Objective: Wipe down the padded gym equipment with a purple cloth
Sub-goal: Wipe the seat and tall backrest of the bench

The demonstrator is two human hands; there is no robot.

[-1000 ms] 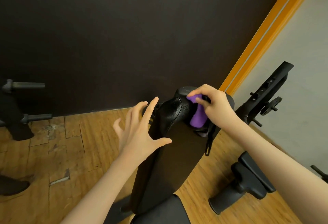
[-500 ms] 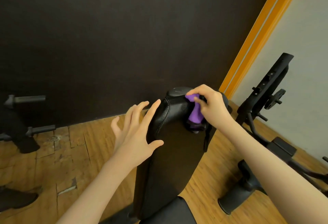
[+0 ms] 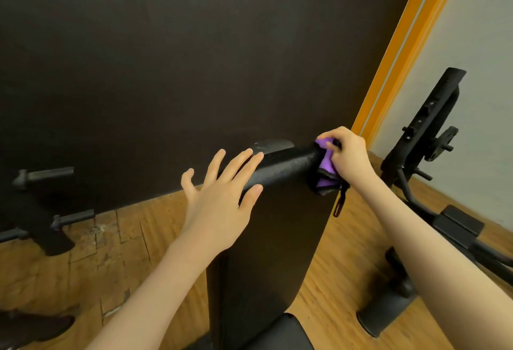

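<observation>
We pinch the cloth [image 3: 324, 159] in our right hand [image 3: 347, 155] at the pad [image 3: 277, 211] corner — soft, light, likely bunching; left hand [image 3: 222, 197] rests flat, fingers spread.

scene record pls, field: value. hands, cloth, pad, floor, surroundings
left hand: open, fingers spread, resting on the top left edge of the backrest pad
right hand: grips the purple cloth at the pad's top right corner
purple cloth: bunched, pressed against the corner, part hanging below the hand
backrest pad: black, upright, rounded top edge
strap: dark with red trim, hangs at the pad's right side
floor: wood, worn patches on the left
surroundings: dark wall behind; black machine frame on the right
</observation>
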